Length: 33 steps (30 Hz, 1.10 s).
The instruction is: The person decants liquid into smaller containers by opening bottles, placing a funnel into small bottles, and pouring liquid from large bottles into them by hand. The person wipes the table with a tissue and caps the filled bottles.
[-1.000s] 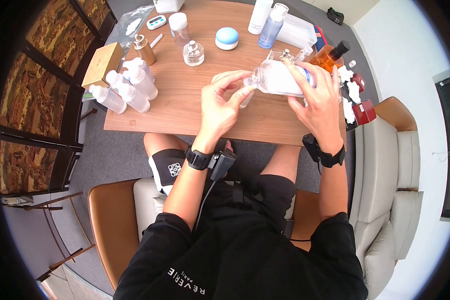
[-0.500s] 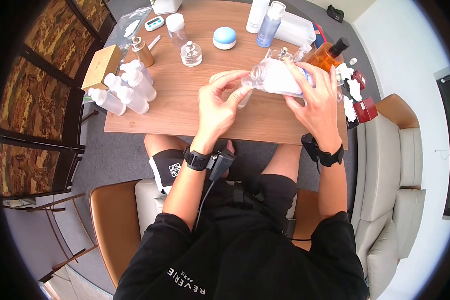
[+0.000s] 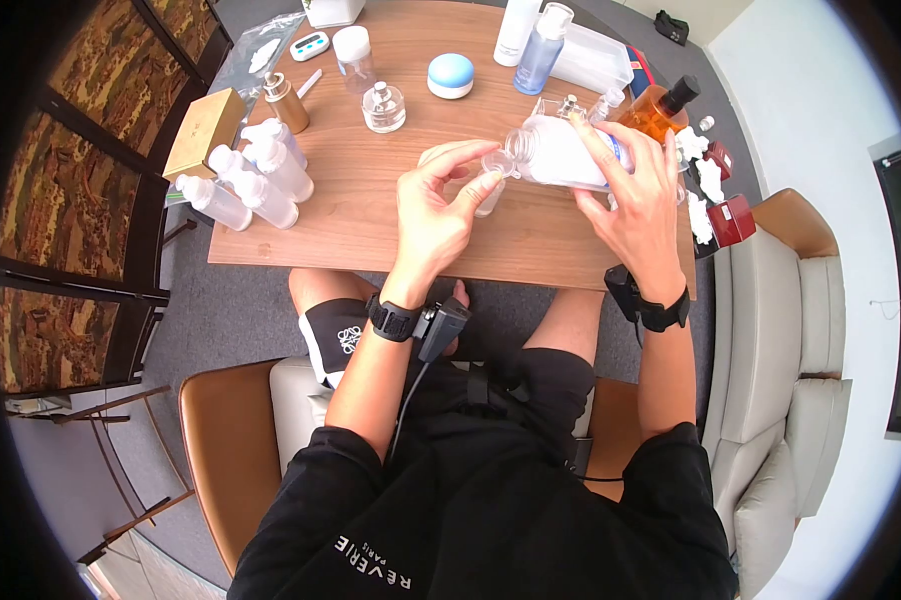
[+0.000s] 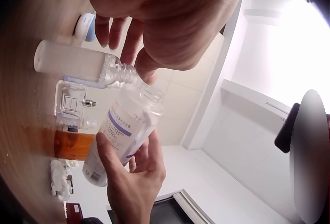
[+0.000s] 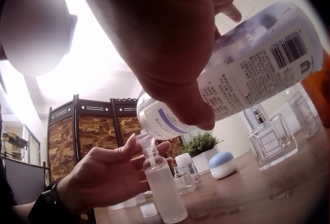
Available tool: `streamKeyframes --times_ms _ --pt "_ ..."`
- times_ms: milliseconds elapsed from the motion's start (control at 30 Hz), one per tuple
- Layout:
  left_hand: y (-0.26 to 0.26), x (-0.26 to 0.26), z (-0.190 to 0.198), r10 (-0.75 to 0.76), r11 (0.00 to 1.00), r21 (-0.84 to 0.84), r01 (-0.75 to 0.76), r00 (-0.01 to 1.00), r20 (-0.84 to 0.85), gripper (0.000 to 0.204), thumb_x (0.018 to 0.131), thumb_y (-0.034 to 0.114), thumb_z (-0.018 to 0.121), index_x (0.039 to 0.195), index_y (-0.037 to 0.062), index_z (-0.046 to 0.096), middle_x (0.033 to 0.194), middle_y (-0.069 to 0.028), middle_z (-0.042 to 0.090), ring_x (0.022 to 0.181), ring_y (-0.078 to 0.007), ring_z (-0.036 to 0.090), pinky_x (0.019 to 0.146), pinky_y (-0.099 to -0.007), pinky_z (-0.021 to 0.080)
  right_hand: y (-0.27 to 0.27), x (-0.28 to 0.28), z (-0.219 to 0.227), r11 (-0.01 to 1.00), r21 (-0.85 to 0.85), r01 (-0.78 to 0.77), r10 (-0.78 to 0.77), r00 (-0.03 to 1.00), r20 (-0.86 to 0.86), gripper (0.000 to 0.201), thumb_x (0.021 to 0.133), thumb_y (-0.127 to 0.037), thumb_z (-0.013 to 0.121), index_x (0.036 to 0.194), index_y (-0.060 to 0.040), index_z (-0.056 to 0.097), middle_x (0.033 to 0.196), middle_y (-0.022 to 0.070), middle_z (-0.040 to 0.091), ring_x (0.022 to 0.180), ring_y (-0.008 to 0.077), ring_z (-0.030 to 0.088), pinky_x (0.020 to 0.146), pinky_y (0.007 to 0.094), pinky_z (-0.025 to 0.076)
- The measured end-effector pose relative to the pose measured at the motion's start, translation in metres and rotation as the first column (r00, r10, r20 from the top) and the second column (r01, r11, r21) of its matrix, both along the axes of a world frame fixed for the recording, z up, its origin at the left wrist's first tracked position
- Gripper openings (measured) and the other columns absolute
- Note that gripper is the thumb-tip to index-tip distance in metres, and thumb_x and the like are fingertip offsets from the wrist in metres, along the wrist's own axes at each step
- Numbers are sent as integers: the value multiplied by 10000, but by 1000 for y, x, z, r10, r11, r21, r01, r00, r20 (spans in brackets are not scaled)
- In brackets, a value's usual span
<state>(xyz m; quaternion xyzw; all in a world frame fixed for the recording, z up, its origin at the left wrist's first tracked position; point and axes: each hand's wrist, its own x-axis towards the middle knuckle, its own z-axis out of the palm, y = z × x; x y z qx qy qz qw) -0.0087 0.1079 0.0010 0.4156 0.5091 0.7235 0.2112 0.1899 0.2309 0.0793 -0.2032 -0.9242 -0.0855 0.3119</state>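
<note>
My left hand point(image 3: 436, 215) pinches a small clear funnel point(image 5: 147, 141) between thumb and fingers. The funnel sits in the neck of a small frosted bottle point(image 5: 166, 195), which stands upright on the table with cloudy liquid inside. My right hand point(image 3: 641, 205) grips a large clear bottle point(image 4: 124, 126) with a white and purple label. That bottle is tipped toward the left, its open mouth right over the funnel. In the right wrist view, my thumb lies across its label, and a loose clear cap point(image 5: 148, 210) rests beside the small bottle.
Several frosted bottles point(image 3: 266, 200) with white tops cluster at the table's left by a cardboard box point(image 3: 206, 132). Perfume bottles point(image 3: 384, 108), a blue-topped round jar point(image 3: 452, 76) and a blue pump bottle point(image 3: 543, 50) stand farther back. An amber bottle point(image 3: 653, 112) is at right.
The view has shifted slightly, and both hands appear a little farther left than a second ago. Each keeps its hold, with the large bottle still tilted at the funnel.
</note>
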Motion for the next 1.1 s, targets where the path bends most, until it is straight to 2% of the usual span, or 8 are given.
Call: streamKeyframes --times_ms 567,733,833,1100 --pt "1 1 -3 -6 1000 16 5 999 37 331 873 60 808 1203 76 782 1209 -96 761 1145 -203 659 946 -353 523 -6 -5 9 999 32 6 -7 1000 17 818 729 -111 828 1487 -321 600 1302 76 612 1230 299 578 1193 672 307" --pt "1 2 -4 -6 1000 22 5 999 42 331 873 62 810 1202 74 780 1216 -93 758 1145 -201 659 946 -351 522 -8 -5 12 998 56 31 -32 999 30 816 707 -56 826 1459 -312 636 1301 69 631 1228 291 593 1214 648 310" --pt "1 2 -3 -7 1000 24 6 999 46 330 873 64 811 1202 75 781 1211 -91 760 1140 -201 659 945 -350 522 -7 -5 11 998 52 21 -22 999 33 823 722 -98 830 1479 -332 605 1310 75 611 1250 298 570 1203 672 296" --pt "2 2 -4 -11 1000 26 10 999 46 330 872 60 813 1200 77 781 1208 -87 762 1139 -200 658 944 -348 521 -9 -5 14 998 52 21 -23 999 37 842 709 -77 834 1479 -332 607 1307 74 612 1259 296 568 1208 671 287"
